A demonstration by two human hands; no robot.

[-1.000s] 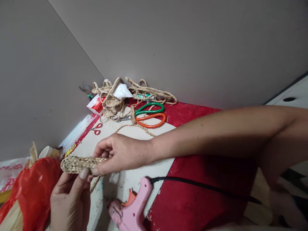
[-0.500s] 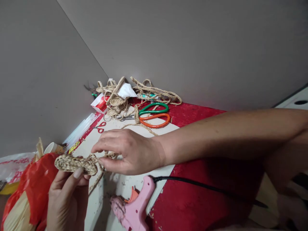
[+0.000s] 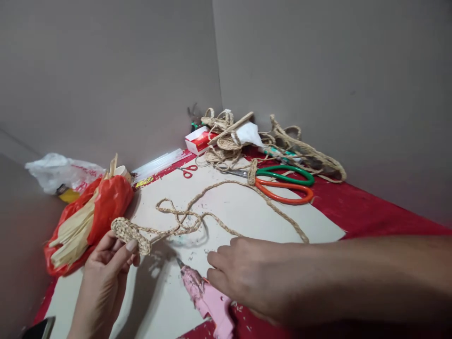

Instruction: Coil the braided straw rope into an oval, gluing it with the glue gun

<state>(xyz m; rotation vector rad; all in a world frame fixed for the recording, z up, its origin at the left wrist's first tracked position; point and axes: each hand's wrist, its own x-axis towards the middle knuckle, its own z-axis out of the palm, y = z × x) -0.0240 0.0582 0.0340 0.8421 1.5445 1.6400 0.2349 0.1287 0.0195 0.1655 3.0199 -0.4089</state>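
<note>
My left hand [image 3: 109, 270] pinches an oval braided straw piece [image 3: 129, 233] between thumb and fingers at the lower left. A braided cord [image 3: 187, 221] trails from that piece across the white board [image 3: 169, 188] in loops. My right hand [image 3: 243, 273] is over the pink glue gun [image 3: 212, 301], its fingers curled at the gun's upper right side. Whether those fingers grip the gun is hard to tell. The gun's metal tip points up and left, towards the braided piece.
Scissors with green and orange handles [image 3: 282, 181] lie behind the cord, small red scissors [image 3: 189, 170] to their left. Cord bundles [image 3: 307, 150], a red-white box [image 3: 199, 140] and clear sticks [image 3: 158, 162] line the walls. A red bag [image 3: 113, 200] holds straw at left.
My right hand has left the braided piece and moved down to the glue gun. The view has turned left, and more of the trailing cord shows. My left hand still holds the piece.
</note>
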